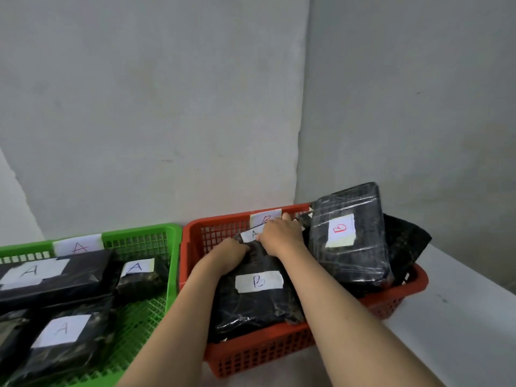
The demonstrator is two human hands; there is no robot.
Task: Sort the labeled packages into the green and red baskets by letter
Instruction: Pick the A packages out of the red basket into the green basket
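Hands (282,236) on "A" package (252,234)

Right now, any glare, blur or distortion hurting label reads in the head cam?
Head view: soft, even light, no hard shadows; mild sheen on the wrapped B package, label readable; wide-angle bending at the edges; the A label in the red basket is partly covered by the right hand, slightly soft.

1. Green plastic lattice basket (170,233): paper tag on its back rim reads "A" in red.
2. Three black wrapped packages (55,277) inside: white labels, "A".
3. Red plastic lattice basket (279,350): rim tag "B".
4. Black packages there: "B" (259,281), red "B" (340,229), one "A" (252,234).
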